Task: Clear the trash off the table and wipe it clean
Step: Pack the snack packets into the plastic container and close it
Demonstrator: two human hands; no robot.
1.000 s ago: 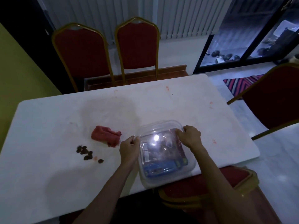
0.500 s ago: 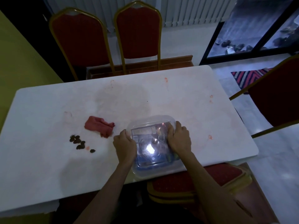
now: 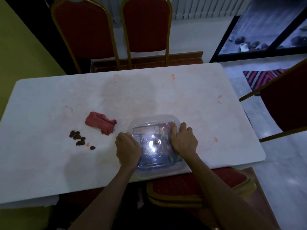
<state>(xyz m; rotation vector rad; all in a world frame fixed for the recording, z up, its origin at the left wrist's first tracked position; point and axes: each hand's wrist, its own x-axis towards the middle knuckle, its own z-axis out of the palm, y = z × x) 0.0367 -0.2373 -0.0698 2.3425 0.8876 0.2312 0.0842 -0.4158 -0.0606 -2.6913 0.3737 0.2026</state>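
Two hands grip the clear plastic container (image 3: 156, 170) at the table's (image 3: 49, 105) 6 o'clock edge, the left hand (image 3: 127, 148) curled on its 9 o'clock side, the right hand (image 3: 183, 141) on its 3 o'clock side. A red cloth (image 3: 99, 124) and dark scraps (image 3: 79, 138) lie apart at its 9 o'clock.

The white worktop (image 3: 166, 97) has rounded corners and a faint pinkish wash across its middle, with small red smears (image 3: 173, 76) toward the far and right sides. A crumpled red cloth (image 3: 99, 123) lies left of centre. Just nearer and to its left sits a cluster of dark scraps (image 3: 78, 137). A clear plastic container (image 3: 156, 120) rests at the near edge.
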